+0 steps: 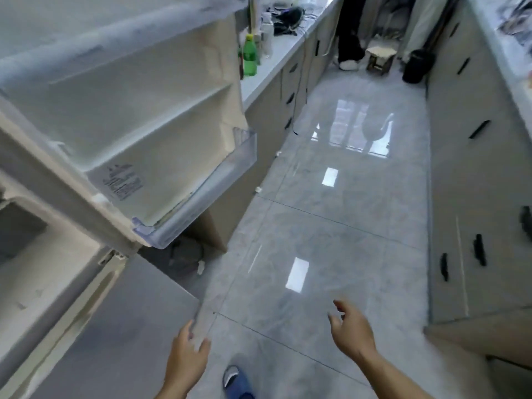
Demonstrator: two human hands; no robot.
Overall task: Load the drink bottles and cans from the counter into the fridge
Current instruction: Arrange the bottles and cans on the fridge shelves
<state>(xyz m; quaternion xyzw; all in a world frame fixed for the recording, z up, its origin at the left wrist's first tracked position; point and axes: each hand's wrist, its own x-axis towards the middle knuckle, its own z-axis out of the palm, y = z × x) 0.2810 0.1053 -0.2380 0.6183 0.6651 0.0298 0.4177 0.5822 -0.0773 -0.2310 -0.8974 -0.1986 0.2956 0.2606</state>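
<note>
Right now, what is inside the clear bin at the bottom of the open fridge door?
The clear door bin shows no bottles or cans; through its front only the white door liner is visible. A green bottle stands on the counter beyond. Both hands are out of the bin.

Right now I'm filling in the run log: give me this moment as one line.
left hand empty, by lower door edge | right hand empty | fridge door open, shelves empty | green bottle on counter
</note>
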